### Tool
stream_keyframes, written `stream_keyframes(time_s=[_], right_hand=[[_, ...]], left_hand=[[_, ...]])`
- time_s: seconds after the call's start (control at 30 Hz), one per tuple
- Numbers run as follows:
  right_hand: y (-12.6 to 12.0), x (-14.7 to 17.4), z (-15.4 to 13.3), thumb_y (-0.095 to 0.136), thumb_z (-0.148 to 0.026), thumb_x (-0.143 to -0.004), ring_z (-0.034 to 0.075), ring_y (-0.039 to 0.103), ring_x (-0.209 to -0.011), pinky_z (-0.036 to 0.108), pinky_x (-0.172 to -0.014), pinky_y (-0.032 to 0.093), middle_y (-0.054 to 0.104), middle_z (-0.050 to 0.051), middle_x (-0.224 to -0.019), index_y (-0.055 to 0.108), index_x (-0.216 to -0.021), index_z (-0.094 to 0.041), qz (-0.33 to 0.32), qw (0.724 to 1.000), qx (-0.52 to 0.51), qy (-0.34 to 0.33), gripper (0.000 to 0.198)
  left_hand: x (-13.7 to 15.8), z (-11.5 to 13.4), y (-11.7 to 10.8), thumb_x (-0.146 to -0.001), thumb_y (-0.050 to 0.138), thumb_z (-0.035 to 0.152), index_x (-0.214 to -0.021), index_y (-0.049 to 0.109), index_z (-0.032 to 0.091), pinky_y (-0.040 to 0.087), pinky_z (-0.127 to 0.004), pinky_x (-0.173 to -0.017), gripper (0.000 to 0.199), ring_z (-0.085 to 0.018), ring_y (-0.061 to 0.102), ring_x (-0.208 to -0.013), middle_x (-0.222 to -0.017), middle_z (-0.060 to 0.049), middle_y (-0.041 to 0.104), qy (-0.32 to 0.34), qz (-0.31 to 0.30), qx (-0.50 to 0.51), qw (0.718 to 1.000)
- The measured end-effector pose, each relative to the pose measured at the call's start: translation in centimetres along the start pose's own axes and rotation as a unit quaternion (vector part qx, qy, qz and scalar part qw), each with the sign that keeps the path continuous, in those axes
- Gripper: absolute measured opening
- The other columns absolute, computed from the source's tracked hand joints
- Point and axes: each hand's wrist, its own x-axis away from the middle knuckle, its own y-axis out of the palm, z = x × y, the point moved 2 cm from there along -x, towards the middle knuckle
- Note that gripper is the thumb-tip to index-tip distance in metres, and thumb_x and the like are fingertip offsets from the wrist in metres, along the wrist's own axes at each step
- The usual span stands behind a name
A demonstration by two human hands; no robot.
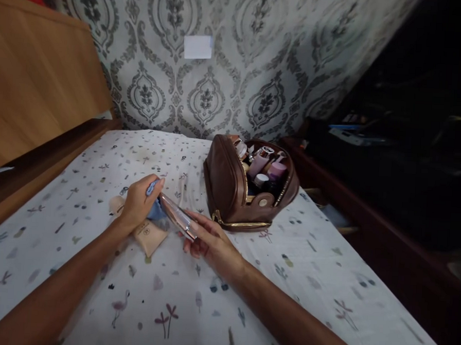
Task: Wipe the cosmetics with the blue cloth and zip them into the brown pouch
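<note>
My right hand (207,239) grips the lower end of a shiny pinkish cosmetic bottle (177,215) with a silvery band, tilted above the sheet. My left hand (141,201), fingers closed, pinches a blue cloth (157,210) against the bottle's upper end. Part of the cloth hangs below that hand. Under my left hand a beige squeeze tube (150,237) lies on the sheet, partly covered by the hand. Just beyond my right hand stands a brown makeup bag (225,180), unzipped, with several bottles and jars inside, among them a pink bottle (259,163).
A white patterned sheet (162,297) covers the surface under my hands. Wooden furniture (42,75) borders it on the left, and patterned wallpaper (205,96) rises behind. To the right, beyond the sheet's edge, is a dark area with a dark red wooden ledge (348,214).
</note>
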Motion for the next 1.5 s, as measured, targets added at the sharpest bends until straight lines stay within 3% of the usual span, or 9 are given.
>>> stream_keyframes(time_s=[0.13,0.33,0.57,0.83,1.0,1.13,1.23,1.33,1.5], right_hand=[[-0.3,-0.3,-0.2,0.080,-0.061,-0.074,0.012,0.064,-0.062,0.020,-0.052,0.045,0.072,0.006,-0.083,0.069,-0.090,-0.015,0.004,0.998,-0.061,0.017,0.050],[-0.6,-0.5,0.0,0.077,-0.048,-0.079,0.014,0.068,-0.066,0.022,-0.054,0.048,0.073,0.007,-0.082,0.069,-0.093,-0.013,0.017,0.995,-0.096,0.031,0.039],[-0.3,-0.1,-0.4,0.090,-0.035,-0.064,0.014,0.068,-0.067,0.022,-0.053,0.046,0.068,0.001,-0.087,0.066,-0.115,-0.016,0.058,0.996,-0.059,-0.013,0.060],[-0.3,-0.1,-0.8,0.086,-0.047,-0.067,0.011,0.059,-0.065,0.021,-0.055,0.042,0.065,0.001,-0.077,0.071,-0.103,-0.013,0.038,0.996,0.062,-0.054,0.051],[-0.2,-0.1,-0.6,0.083,-0.046,-0.068,0.013,0.059,-0.066,0.022,-0.055,0.043,0.065,-0.001,-0.078,0.070,-0.104,-0.015,0.033,0.993,0.094,-0.069,0.050],[-0.2,-0.3,-0.2,0.080,-0.038,-0.068,0.014,0.057,-0.069,0.026,-0.065,0.048,0.064,-0.003,-0.076,0.070,-0.087,-0.019,0.033,0.987,0.122,-0.103,0.029],[-0.4,-0.5,0.0,0.079,-0.037,-0.066,0.014,0.056,-0.067,0.027,-0.066,0.048,0.062,-0.004,-0.072,0.067,-0.079,-0.020,0.044,0.986,0.128,-0.102,0.025],[-0.5,-0.7,0.3,0.082,-0.042,-0.063,0.011,0.052,-0.055,0.026,-0.057,0.046,0.060,-0.005,-0.068,0.068,-0.086,-0.019,0.029,0.991,0.111,-0.063,0.036],[-0.8,-0.8,0.8,0.087,-0.062,-0.052,0.012,0.055,-0.058,0.025,-0.056,0.045,0.062,-0.003,-0.072,0.069,-0.101,-0.016,0.035,0.994,0.091,-0.053,0.069]], left_hand=[[0.0,0.1,-0.2,-0.093,0.043,0.049,-0.069,0.049,0.022,0.036,-0.027,-0.063,0.037,-0.015,0.048,-0.065,-0.060,0.003,0.047,-0.028,0.008,-0.003,1.000],[-0.1,0.0,-0.1,-0.095,0.040,0.051,-0.078,0.059,0.021,0.042,-0.030,-0.070,0.039,-0.018,0.056,-0.072,-0.069,0.000,0.058,-0.029,-0.007,-0.015,0.999],[0.2,0.5,-0.1,-0.100,0.038,0.044,-0.095,0.067,0.019,0.047,-0.034,-0.086,0.038,-0.021,0.059,-0.095,-0.095,-0.006,0.058,0.031,0.070,-0.040,0.996],[1.4,3.8,-0.5,-0.095,0.058,0.029,-0.105,0.061,0.020,0.051,-0.033,-0.083,0.013,-0.020,0.060,-0.095,-0.099,-0.005,0.057,0.188,0.137,-0.085,0.969],[3.4,5.5,0.6,-0.095,0.058,0.023,-0.107,0.062,0.020,0.052,-0.031,-0.080,0.013,-0.019,0.060,-0.091,-0.102,-0.007,0.057,0.293,0.068,-0.085,0.950],[5.1,6.2,2.3,-0.098,0.050,0.035,-0.118,0.062,0.017,0.049,-0.041,-0.086,0.029,-0.025,0.061,-0.096,-0.107,-0.012,0.065,0.384,-0.042,-0.092,0.918],[5.3,5.9,3.0,-0.099,0.046,0.037,-0.117,0.062,0.013,0.043,-0.048,-0.093,0.033,-0.028,0.063,-0.095,-0.102,-0.013,0.069,0.419,-0.080,-0.112,0.897],[4.7,4.9,3.0,-0.098,0.048,0.028,-0.115,0.063,0.015,0.042,-0.049,-0.095,0.026,-0.027,0.064,-0.093,-0.100,-0.011,0.071,0.416,-0.070,-0.137,0.897],[3.0,2.5,2.4,-0.096,0.048,0.029,-0.108,0.064,0.024,0.045,-0.048,-0.089,0.020,-0.028,0.066,-0.091,-0.099,-0.006,0.073,0.374,-0.039,-0.151,0.914]])
